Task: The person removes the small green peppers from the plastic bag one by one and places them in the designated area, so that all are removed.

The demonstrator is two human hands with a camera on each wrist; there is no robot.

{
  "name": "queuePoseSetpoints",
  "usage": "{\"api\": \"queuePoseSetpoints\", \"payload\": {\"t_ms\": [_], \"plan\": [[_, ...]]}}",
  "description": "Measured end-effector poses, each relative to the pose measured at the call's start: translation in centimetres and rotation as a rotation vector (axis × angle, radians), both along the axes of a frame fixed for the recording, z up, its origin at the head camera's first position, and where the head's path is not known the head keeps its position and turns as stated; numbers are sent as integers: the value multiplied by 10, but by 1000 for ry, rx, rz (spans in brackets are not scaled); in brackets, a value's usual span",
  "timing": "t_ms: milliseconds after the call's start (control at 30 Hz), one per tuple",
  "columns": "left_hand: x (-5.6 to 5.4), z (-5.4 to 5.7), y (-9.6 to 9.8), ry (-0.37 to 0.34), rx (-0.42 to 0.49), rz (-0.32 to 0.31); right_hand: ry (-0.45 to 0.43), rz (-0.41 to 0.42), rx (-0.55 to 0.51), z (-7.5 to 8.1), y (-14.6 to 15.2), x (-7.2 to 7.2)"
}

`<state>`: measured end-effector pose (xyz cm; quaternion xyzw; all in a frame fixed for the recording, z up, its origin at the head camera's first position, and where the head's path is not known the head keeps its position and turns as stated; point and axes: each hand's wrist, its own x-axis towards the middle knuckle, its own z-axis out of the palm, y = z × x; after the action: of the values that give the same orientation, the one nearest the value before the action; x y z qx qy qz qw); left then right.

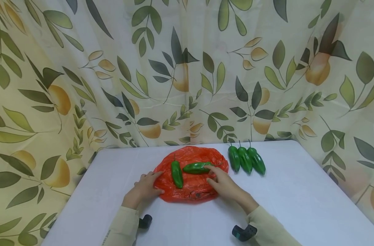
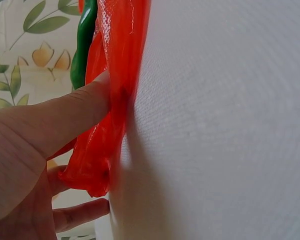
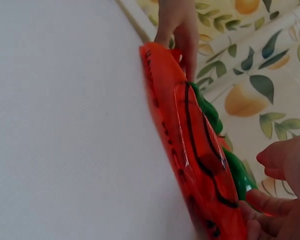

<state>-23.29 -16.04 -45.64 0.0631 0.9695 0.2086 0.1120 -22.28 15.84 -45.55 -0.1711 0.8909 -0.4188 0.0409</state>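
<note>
A red plastic bag [image 1: 187,194] lies spread on the white table with two green chili peppers on top. One pepper [image 1: 176,174] points its stem away from me; the other [image 1: 194,167] lies crosswise beside it. My left hand [image 1: 146,187] is at the bag's left edge, fingers spread; in the left wrist view its thumb [image 2: 90,97] touches the red plastic. Over the bag's right side is my right hand [image 1: 223,184], fingertips right at the crosswise pepper's right end. The right wrist view shows its thumb and fingers apart, beside the bag [image 3: 190,145].
Three more green peppers [image 1: 246,160] lie side by side on the table, right of the bag, stems toward the back. Behind the white table [image 1: 297,191] hangs a curtain [image 1: 187,68] printed with leaves and fruit. A black device [image 1: 244,233] sits at the right wrist.
</note>
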Motion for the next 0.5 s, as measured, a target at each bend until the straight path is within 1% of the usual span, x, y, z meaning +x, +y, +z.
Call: {"api": "queuePoseSetpoints", "payload": {"t_ms": [200,367,500], "plan": [[1,-1,-1,-19,9,10,-32,-29,36,2,-14,-8],[0,1,-1,-22,19,13,-30,-95,69,1,-24,-15],[1,3,-1,-30,18,18,-61,-139,126,-2,-30,-22]]}}
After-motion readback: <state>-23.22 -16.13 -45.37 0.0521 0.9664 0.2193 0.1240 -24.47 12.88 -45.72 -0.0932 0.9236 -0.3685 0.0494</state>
